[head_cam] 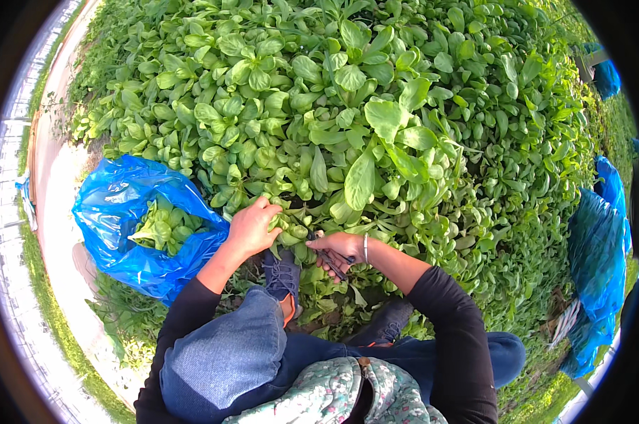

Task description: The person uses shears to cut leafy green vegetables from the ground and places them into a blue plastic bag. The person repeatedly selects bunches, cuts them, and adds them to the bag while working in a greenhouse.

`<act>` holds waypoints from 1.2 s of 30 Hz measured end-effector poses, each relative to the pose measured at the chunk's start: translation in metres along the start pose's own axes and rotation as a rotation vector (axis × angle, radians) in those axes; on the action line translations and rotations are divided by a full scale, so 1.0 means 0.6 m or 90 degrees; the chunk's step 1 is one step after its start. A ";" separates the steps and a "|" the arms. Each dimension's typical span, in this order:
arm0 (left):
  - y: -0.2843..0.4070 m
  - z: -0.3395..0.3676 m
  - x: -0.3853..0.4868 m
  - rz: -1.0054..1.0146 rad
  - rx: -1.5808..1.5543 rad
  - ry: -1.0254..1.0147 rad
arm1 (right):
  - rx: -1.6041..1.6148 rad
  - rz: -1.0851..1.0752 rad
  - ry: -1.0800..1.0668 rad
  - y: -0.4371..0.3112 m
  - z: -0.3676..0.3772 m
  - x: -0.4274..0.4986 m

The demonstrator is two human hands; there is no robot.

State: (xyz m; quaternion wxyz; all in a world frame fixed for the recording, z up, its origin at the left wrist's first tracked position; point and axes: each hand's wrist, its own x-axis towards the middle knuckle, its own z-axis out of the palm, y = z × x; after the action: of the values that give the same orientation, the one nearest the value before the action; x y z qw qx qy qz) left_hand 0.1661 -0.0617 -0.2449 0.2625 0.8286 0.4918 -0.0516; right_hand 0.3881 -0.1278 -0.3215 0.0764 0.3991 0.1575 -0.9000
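Dense leafy green plants (256,122) fill the ground before me. My left hand (254,227) grips some of the leaves at the near edge of the bed, its fingertips partly sunk among them. Close by on the right, my right hand (338,252) is closed round the dark handles of a small pair of scissors or snips (332,263); the blades are mostly hidden by leaves. A metal bracelet (366,249) circles that wrist. Beside my left forearm lies an open blue plastic bag (123,212) with picked leafy greens (171,228) inside.
My shoes (283,275) stand among low plants and loose leaves at the near edge of the bed. More blue plastic bags (597,254) are at the far right. A pale path (54,185) runs along the left side.
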 end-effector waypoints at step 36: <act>-0.019 -0.001 0.092 0.012 -0.103 0.047 | 0.317 -0.162 -0.064 -0.020 -0.016 0.017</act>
State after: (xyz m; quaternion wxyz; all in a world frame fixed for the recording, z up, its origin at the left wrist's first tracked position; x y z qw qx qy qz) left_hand 0.1846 -0.0137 -0.2680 0.3110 0.8104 0.4961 0.0213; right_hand 0.3849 -0.1137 -0.3323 -0.1297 0.3375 -0.0234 -0.9321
